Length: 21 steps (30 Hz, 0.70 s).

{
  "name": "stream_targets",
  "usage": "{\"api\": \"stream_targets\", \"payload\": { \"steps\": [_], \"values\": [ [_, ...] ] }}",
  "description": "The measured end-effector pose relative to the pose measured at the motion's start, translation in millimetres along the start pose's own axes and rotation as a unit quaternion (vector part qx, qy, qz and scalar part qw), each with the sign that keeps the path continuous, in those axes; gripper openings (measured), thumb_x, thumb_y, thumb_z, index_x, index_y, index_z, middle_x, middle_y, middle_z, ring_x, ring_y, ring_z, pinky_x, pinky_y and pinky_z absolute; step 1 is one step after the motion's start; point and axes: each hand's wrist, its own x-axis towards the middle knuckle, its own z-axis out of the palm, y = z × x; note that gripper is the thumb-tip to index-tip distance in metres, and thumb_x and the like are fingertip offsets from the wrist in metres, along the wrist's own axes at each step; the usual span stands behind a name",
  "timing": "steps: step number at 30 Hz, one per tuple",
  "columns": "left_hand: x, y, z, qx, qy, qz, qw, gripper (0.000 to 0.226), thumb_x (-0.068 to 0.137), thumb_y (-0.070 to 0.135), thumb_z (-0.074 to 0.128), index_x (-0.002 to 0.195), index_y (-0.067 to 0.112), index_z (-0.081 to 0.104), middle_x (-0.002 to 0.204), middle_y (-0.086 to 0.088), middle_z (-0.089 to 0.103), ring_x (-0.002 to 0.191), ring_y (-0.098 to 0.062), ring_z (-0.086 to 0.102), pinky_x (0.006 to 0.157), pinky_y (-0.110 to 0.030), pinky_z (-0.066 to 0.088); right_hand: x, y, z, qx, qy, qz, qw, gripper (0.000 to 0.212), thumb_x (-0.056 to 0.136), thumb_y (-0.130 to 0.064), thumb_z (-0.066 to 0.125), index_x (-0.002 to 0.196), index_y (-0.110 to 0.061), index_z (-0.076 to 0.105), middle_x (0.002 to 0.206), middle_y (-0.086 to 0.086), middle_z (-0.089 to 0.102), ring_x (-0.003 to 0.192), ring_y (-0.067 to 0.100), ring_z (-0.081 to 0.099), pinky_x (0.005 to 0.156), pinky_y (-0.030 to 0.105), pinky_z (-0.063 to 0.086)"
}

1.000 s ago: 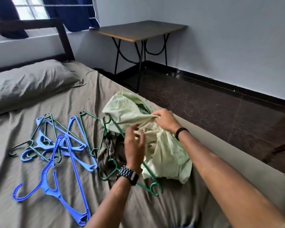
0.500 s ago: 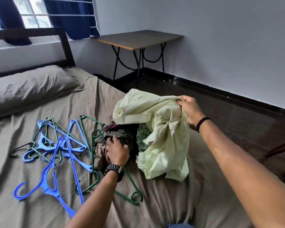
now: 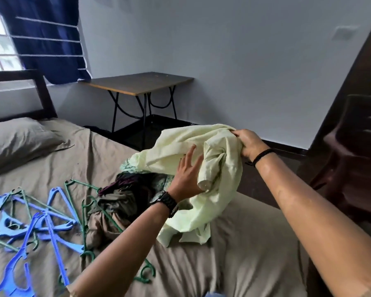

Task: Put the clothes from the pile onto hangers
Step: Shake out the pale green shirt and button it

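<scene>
My right hand (image 3: 247,143) grips a bunched edge of a pale yellow-green garment (image 3: 193,219) and holds it above the bed. With fingers straight, my left hand (image 3: 189,171) lies against the garment's front, next to a rolled sleeve. Under it lies the pile of dark clothes (image 3: 120,198), brown and purple with a green patterned piece. Several blue hangers (image 3: 41,224) and green hangers (image 3: 79,200) lie tangled on the sheet to the left; one green hanger runs under the pile.
The bed (image 3: 244,254) has a grey-brown sheet and a pillow (image 3: 19,142) at the far left. A small folding table (image 3: 137,84) stands in the corner. Stacked dark chairs (image 3: 356,159) stand at the right, beside the bed's edge.
My right hand has lifted the pale garment higher and to the right. My left hand left the dark pile and rose to the garment. The camera tilted up.
</scene>
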Motion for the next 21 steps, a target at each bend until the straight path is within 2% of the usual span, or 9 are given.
{"api": "stream_targets", "payload": {
  "steps": [3,6,8,10,12,14,17,19,21],
  "values": [
    [13.6,48.0,-8.7,-0.140,-0.098,0.036,0.985,0.114,0.070,0.039,0.080,0.152,0.025,0.002,0.159,0.002,-0.010,0.146,-0.016,-0.011,0.119,-0.034,0.007,-1.4,-11.5,-30.3,-0.016,0.048,-0.015,0.999,0.020,0.089,0.001,0.050,0.106,0.006,0.060,0.089,0.019,0.060,0.073,0.025,0.059,0.067,0.036,0.050],
    [21.5,88.2,-20.1,-0.318,-0.159,0.027,0.934,0.099,0.072,0.045,0.078,0.148,0.032,0.015,0.152,0.011,0.021,0.141,-0.006,0.020,0.115,-0.027,0.022,-15.6,-26.8,-59.8,-0.061,0.073,-0.012,0.995,0.019,0.090,0.002,0.048,0.100,0.012,0.061,0.081,0.017,0.058,0.059,0.021,0.061,0.056,0.029,0.051],
    [25.5,107.4,-24.1,-0.425,-0.143,-0.002,0.894,0.064,0.080,0.031,0.074,0.131,0.039,0.037,0.130,0.010,0.052,0.117,0.000,0.052,0.099,-0.022,0.044,-28.6,-37.7,-71.8,-0.070,0.081,-0.017,0.994,0.020,0.092,0.004,0.044,0.077,0.004,0.057,0.070,0.013,0.055,0.045,0.015,0.058,0.042,0.021,0.047],
    [38.9,120.6,-24.9,-0.475,-0.072,-0.054,0.875,0.036,0.085,0.015,0.063,0.115,0.032,0.052,0.096,0.008,0.066,0.084,-0.003,0.063,0.074,-0.017,0.049,-35.4,-47.9,-86.5,-0.074,0.076,-0.025,0.994,0.021,0.093,0.004,0.042,0.079,0.001,0.058,0.070,0.012,0.057,0.052,0.018,0.060,0.042,0.022,0.048],
    [60.8,126.9,-25.6,-0.470,0.032,-0.102,0.876,0.015,0.082,0.015,0.052,0.093,0.016,0.062,0.079,0.005,0.063,0.073,-0.010,0.057,0.065,-0.023,0.046,-40.9,-57.1,-101.3,-0.086,0.063,-0.033,0.994,0.020,0.093,0.005,0.042,0.086,0.002,0.061,0.075,0.015,0.063,0.059,0.020,0.062,0.049,0.024,0.052],
    [84.7,137.9,-33.0,-0.437,0.068,-0.115,0.889,0.015,0.085,0.015,0.053,0.071,0.011,0.058,0.065,0.007,0.057,0.066,-0.013,0.049,0.063,-0.029,0.040,-45.6,-66.1,-114.5,-0.193,0.079,-0.057,0.976,0.017,0.092,0.004,0.047,0.097,0.004,0.063,0.094,0.021,0.065,0.079,0.027,0.066,0.067,0.029,0.055],
    [114.5,164.8,-50.9,-0.294,0.048,-0.059,0.953,0.022,0.088,0.016,0.059,0.068,0.013,0.053,0.056,0.006,0.046,0.058,-0.012,0.039,0.058,-0.029,0.030,-58.7,-73.0,-125.8,-0.494,0.113,-0.083,0.858,0.028,0.093,-0.010,0.050,0.117,-0.001,0.061,0.120,0.018,0.061,0.114,0.034,0.057,0.092,0.034,0.046],
    [131.7,179.3,-60.6,-0.197,0.048,-0.019,0.979,0.020,0.087,0.018,0.059,0.070,0.007,0.057,0.063,-0.007,0.055,0.061,-0.023,0.049,0.059,-0.030,0.034,-68.3,-76.2,-122.6,-0.533,0.174,-0.172,0.810,0.031,0.090,-0.019,0.045,0.102,0.000,0.066,0.108,0.019,0.066,0.104,0.036,0.059,0.081,0.033,0.046],
    [148.1,188.8,-66.0,-0.145,0.061,0.000,0.988,0.022,0.085,0.018,0.056,0.071,0.001,0.060,0.074,-0.021,0.062,0.073,-0.037,0.057,0.064,-0.035,0.043,-81.3,-79.0,-117.2,-0.378,0.215,-0.255,0.864,0.029,0.088,-0.025,0.045,0.088,-0.002,0.062,0.082,0.018,0.066,0.076,0.035,0.062,0.061,0.035,0.047]
  ]
}}
